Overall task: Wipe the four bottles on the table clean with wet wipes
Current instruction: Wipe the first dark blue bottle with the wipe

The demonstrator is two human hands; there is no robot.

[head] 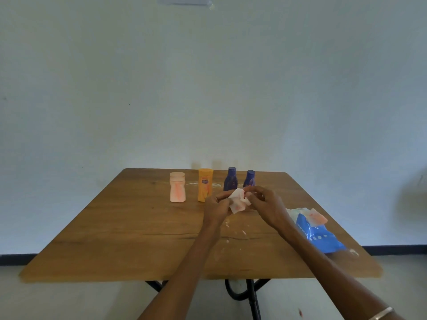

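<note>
Our right wrist wears a bangle [381, 313]; beyond it our right hand [265, 205] and left hand [216, 207] pinch one crumpled, pink-stained wipe [239, 200] between them above the table [115, 227]. At our right lies a blue pack [318, 236], with a stained wipe showing at its top. Four capped bottles stand along the far edge: pink [177, 187], orange [205, 185], and two blue ones [230, 179] [250, 178]; we cannot tell what is inside them.

Four bottles [177, 187] [205, 185] [230, 179] [250, 177] — two blue, one orange, one pink — one wipe [238, 201], one wipes pack [317, 232], one table [129, 227]
</note>
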